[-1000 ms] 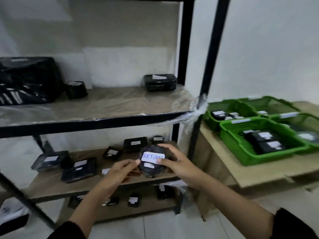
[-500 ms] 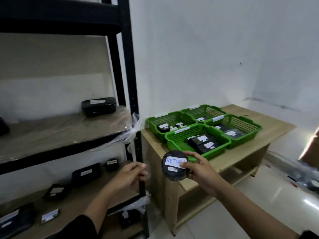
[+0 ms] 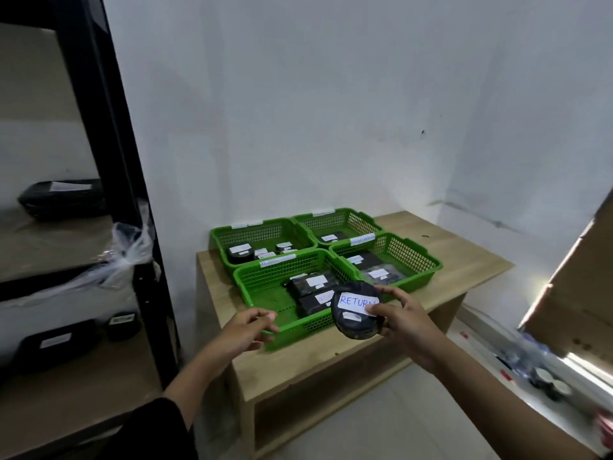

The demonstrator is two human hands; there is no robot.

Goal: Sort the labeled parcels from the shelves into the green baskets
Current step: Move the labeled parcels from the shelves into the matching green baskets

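A round parcel (image 3: pixel 356 310) marked RETURN is gripped by the right hand (image 3: pixel 403 322) above the nearest basket (image 3: pixel 265 295); the left hand (image 3: pixel 247 328) hangs empty. Basket labels should be checked first.

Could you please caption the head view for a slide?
Right hand holds a round black RETURN parcel over four green baskets; left hand empty.

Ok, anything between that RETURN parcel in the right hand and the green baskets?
Nothing visible. The right hand holds the round RETURN parcel over the front rim of the near-left basket; all four baskets are open-topped. The left hand hovers empty by that basket's front edge, beside the path. Basket labels are unreadable.
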